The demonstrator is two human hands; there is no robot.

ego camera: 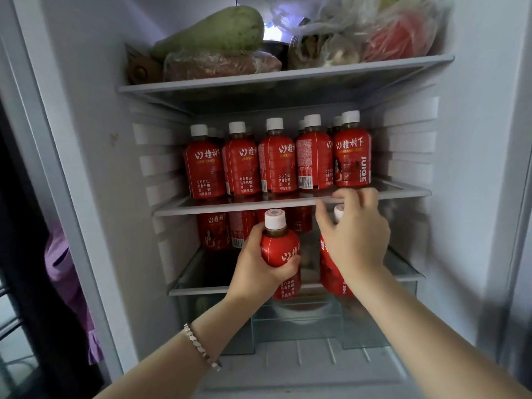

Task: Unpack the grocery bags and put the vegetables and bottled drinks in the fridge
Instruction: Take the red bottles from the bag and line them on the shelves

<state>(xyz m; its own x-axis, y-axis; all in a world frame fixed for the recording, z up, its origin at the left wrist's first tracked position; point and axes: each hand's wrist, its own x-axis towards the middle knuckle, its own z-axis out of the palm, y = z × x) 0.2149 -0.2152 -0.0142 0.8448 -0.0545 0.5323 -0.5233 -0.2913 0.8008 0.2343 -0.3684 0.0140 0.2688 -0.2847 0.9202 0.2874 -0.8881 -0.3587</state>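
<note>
While both hands are loaded, neither bottle is yet on a shelf. The left hand (259, 263), centre frame, grips a red bottle (280, 243) round its body, upright, cap up. The right hand (355, 240), just right of it, wraps a second bottle (328, 266), also upright; its fingertips (352, 194) touch the front edge of the middle shelf (201, 208). That shelf's front row of bottles (277, 162) runs full, left to right. The lower shelf (198, 290) lies directly behind both held bottles, with stored bottles (214, 231) at its back left and bare glass before them. Judgement: that gap is the open room, and the left hand is nearer. Cap clearance under the middle shelf edge looks tight. Vegetables (218, 33) occupy the top shelf (288, 74).
</note>
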